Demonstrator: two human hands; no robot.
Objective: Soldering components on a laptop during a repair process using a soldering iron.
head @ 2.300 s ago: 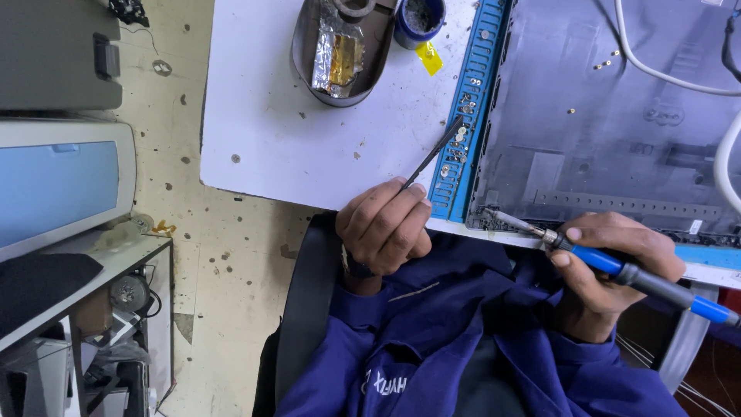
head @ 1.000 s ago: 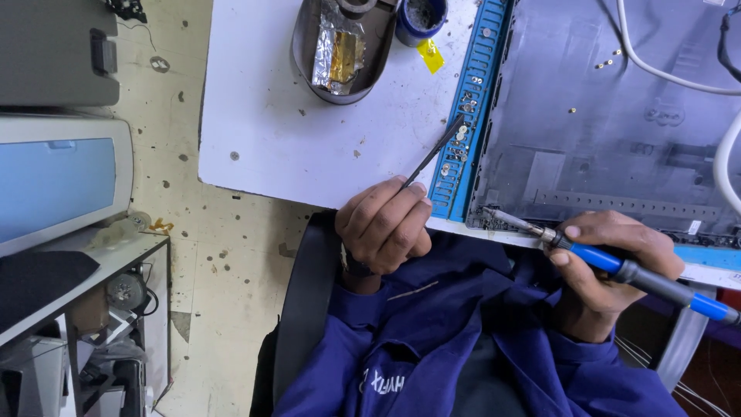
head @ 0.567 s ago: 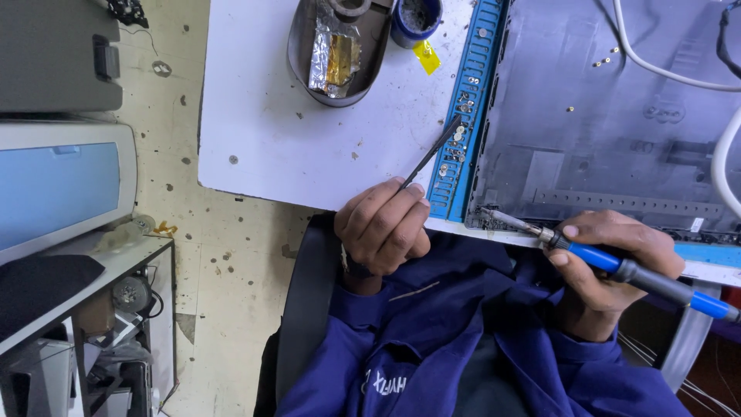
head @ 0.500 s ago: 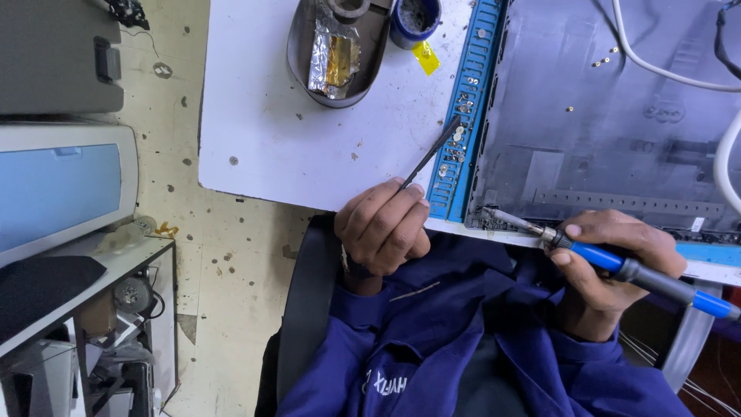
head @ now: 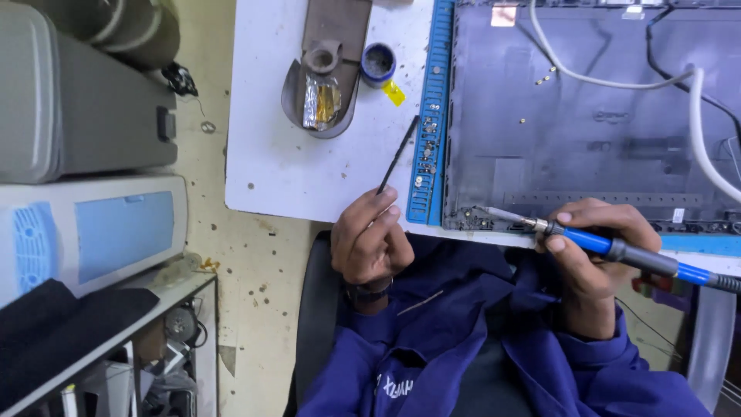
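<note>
Here the left hand (head: 369,243) was curled at the near edge of the white table (head: 278,162), and its fingers pinched the lower end of a thin black tool (head: 397,154), maybe tweezers or a spudger; I could not tell which. The tool pointed up and to the right over the table, and its far tip lay just beside the blue mat (head: 430,116). The right hand (head: 594,247) was closed around a soldering iron (head: 610,247) with a blue handle, holding it like a pen. The metal tip of the iron touched the lower left corner of the dark laptop panel (head: 587,116), which lay on the blue mat. Several small screws sat in the grooves of the mat's left border. A white cable (head: 617,77) ran across the panel. Further on the table stood a brown iron stand (head: 328,62) with a piece of foil in it, and just beside it a small blue round tin (head: 378,62). On the left, well apart from the hands, grey machines (head: 85,116) stood on a shelf. The person wore a dark blue jacket (head: 463,340).
</note>
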